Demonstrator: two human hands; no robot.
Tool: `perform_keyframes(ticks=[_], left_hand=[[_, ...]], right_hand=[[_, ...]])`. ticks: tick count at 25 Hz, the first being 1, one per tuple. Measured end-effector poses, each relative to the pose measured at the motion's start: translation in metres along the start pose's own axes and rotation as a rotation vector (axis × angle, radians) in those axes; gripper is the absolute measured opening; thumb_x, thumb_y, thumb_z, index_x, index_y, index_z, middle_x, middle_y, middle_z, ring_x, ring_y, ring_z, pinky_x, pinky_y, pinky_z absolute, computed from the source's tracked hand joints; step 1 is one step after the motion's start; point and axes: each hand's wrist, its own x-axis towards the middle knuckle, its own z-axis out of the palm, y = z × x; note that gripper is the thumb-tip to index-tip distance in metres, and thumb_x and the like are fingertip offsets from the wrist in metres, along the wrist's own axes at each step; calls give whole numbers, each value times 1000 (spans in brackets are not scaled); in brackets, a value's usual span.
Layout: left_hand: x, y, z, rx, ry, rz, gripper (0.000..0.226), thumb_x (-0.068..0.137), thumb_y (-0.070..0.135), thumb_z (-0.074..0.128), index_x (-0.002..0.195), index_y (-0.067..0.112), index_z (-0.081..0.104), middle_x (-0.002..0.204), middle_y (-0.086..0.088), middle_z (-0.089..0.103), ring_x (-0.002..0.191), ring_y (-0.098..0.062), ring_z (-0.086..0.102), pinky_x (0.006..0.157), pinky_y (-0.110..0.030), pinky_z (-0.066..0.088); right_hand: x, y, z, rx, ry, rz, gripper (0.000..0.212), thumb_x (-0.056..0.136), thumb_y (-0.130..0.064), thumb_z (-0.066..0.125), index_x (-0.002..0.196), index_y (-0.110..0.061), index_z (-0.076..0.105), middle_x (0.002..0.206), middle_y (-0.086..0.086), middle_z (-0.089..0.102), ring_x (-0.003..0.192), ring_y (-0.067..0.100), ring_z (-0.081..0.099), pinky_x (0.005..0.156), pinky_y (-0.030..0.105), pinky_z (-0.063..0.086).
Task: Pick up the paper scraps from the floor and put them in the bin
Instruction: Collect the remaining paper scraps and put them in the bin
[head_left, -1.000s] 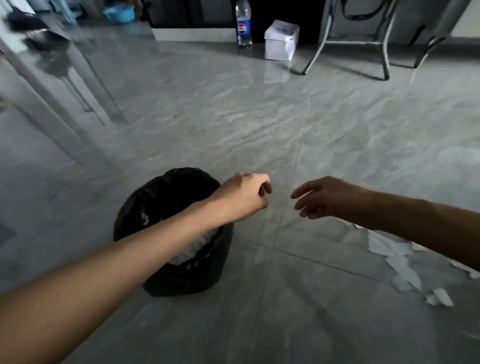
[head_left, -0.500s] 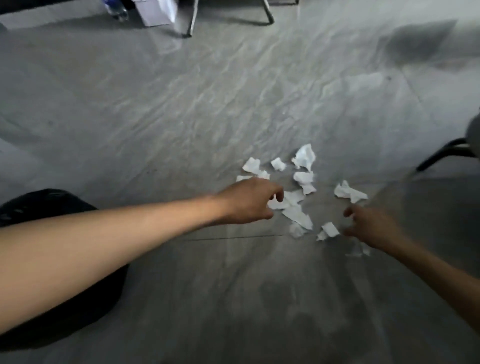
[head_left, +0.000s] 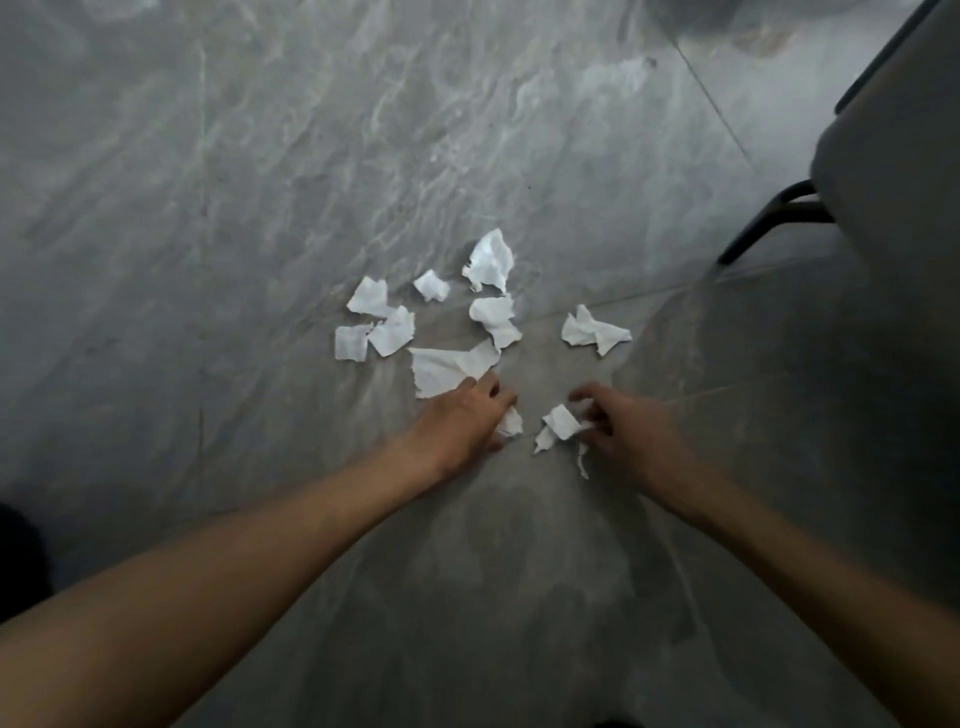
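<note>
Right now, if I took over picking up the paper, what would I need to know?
Left hand: down on the floor, fingers on a small scrap; grip unclear.
Right hand: fingers closing on a scrap.
Other paper scraps lie spread on the floor just beyond both hands, beside a chair.
Bin: only a dark edge at far left, maybe.
Left to do: gather every scrap and bin it.

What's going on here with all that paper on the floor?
A person is reaching down with both hands to gather torn paper scraps off a grey tiled floor. The left hand presses on the edge of the largest scrap, and the right hand has its fingers closing around a small scrap. Most scraps lie untouched beyond the hands. A chair stands at the right.
</note>
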Motion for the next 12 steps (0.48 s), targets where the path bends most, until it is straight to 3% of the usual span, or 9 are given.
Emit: perform_keyframes(ticks=[2, 5, 7, 9, 12], left_hand=[[-2, -4, 6, -68, 36, 38, 25, 88, 25, 59, 110, 14, 54, 114, -11, 55, 102, -31, 58, 75, -40, 45], [-13, -7, 8, -141, 116, 68, 13, 89, 28, 58, 95, 16, 59, 99, -8, 62, 91, -29, 60, 71, -38, 46], [-16, -13, 2, -133, 266, 57, 11, 83, 29, 65, 86, 19, 62, 93, -3, 63, 88, -24, 59, 69, -35, 46], [-8, -26, -5, -121, 387, -27, 13, 77, 31, 72, 81, 21, 65, 102, -2, 63, 96, -23, 55, 78, -36, 47], [9, -48, -10, -177, 313, -246, 14, 77, 32, 74, 82, 21, 67, 119, -7, 56, 109, -28, 50, 92, -41, 45]], right_hand=[[11, -9, 9, -16, -92, -73, 42, 72, -15, 67, 111, -28, 55, 81, -7, 55, 73, 14, 54, 65, 25, 41], [23, -9, 17, -82, -135, -115, 24, 74, -12, 64, 94, -23, 57, 89, 1, 60, 82, 24, 61, 71, 38, 51], [25, -7, 18, -91, -133, -134, 18, 72, -10, 65, 85, -20, 59, 90, 3, 60, 81, 27, 62, 70, 41, 52], [24, -8, 15, -91, -105, -151, 15, 71, -11, 66, 81, -21, 61, 90, 1, 56, 80, 24, 61, 68, 39, 52], [40, -4, -1, -99, 59, -138, 11, 70, -12, 71, 79, -16, 67, 99, 6, 57, 91, 26, 55, 79, 33, 44]])
